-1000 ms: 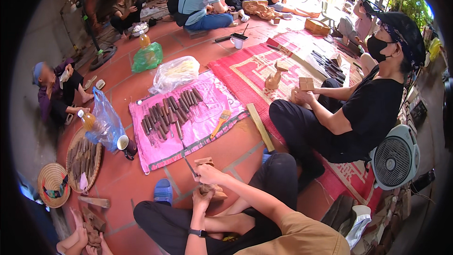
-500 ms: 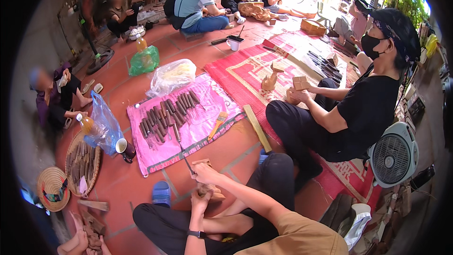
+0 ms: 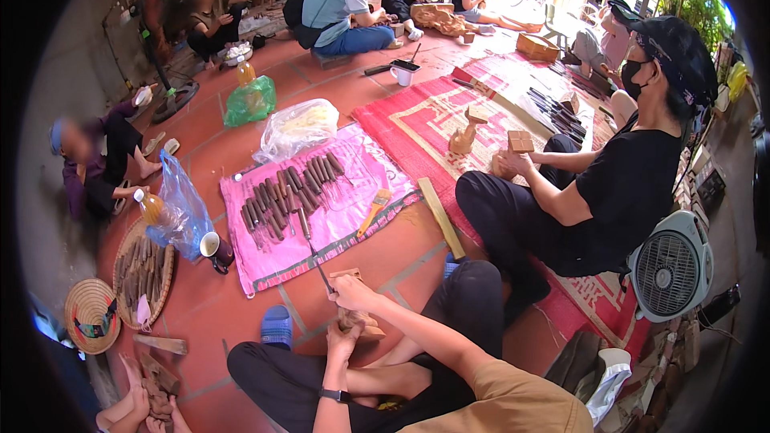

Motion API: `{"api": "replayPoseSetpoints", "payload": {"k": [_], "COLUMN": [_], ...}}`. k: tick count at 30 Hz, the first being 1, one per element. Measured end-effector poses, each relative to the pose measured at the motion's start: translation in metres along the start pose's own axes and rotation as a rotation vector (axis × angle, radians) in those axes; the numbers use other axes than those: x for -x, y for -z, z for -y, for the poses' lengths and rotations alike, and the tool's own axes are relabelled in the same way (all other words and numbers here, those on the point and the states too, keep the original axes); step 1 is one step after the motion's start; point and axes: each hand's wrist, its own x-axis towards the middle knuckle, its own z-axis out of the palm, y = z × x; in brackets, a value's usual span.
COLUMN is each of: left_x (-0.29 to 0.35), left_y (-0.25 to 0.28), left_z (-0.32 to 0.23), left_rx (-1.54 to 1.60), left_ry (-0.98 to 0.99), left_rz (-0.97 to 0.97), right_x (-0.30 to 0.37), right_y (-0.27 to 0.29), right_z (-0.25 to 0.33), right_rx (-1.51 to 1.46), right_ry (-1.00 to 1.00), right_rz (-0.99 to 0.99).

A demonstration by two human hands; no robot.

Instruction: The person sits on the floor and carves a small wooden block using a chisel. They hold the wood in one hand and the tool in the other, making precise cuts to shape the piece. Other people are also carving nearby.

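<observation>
Red tile floor (image 3: 207, 322); hands (image 3: 354, 295) grip blocky, apparently carved wood (image 3: 369, 329), slender tool (image 3: 310, 245).

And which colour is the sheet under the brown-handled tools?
The sheet is pink, seen in the head view.

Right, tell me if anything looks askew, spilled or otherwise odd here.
Nothing looks clearly spilled or damaged. Slightly odd: one blue slipper sits beyond the left knee, its apparent mate, partly hidden, beside the right knee, not paired together.
</observation>
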Motion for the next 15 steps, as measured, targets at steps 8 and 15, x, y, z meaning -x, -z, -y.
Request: {"api": "replayPoseSetpoints", "payload": {"k": [8, 15], "left_x": [-0.007, -0.005], "left_y": [0.002, -0.005], "left_z": [0.017, 0.011], "left_rx": [-0.056, -0.024], "left_ry": [-0.106, -0.075], "left_rz": [-0.089, -0.040], "right_x": [-0.001, 0.002], "right_y": [0.000, -0.009], "right_z": [0.013, -0.009], "right_rx": [0.000, 0.055], "right_ry": [0.030, 0.031], "right_rz": [0.030, -0.060]}}
